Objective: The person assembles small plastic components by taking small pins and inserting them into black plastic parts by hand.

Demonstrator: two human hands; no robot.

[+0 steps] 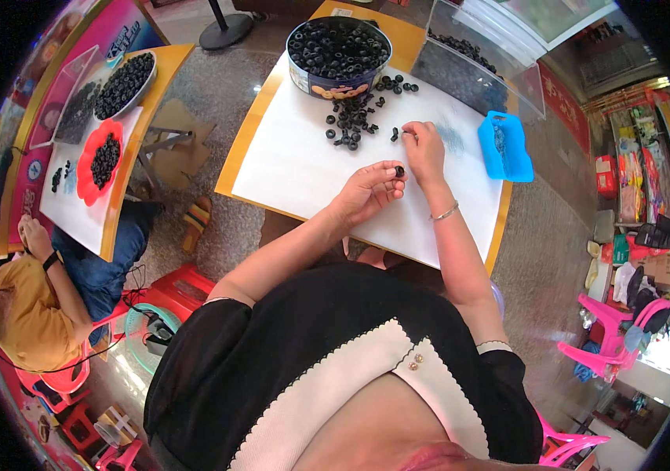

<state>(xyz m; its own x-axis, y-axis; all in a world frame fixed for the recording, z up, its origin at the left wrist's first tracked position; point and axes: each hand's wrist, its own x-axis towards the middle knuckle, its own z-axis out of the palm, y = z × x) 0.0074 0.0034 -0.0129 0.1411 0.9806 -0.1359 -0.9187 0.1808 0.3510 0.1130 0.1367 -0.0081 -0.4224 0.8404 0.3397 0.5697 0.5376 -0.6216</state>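
My left hand (368, 192) pinches a small black ring-shaped part (399, 171) between thumb and fingertips, above the white-covered table (288, 165). Just beyond it, my right hand (424, 149) has its fingers drawn together over the white surface. What they hold, if anything, is too small to make out. Close to the right fingertips lies a small black piece (395, 134). A loose heap of black parts (351, 118) spreads in front of a round tin (315, 85), which is piled with many more of them.
A clear plastic box (460, 78) with black parts stands at the back right, near a blue tray (507, 149). To the left, a person in a yellow shirt (33, 306) sits by another table holding a red dish (88, 177) and a bowl of black parts (123, 86).
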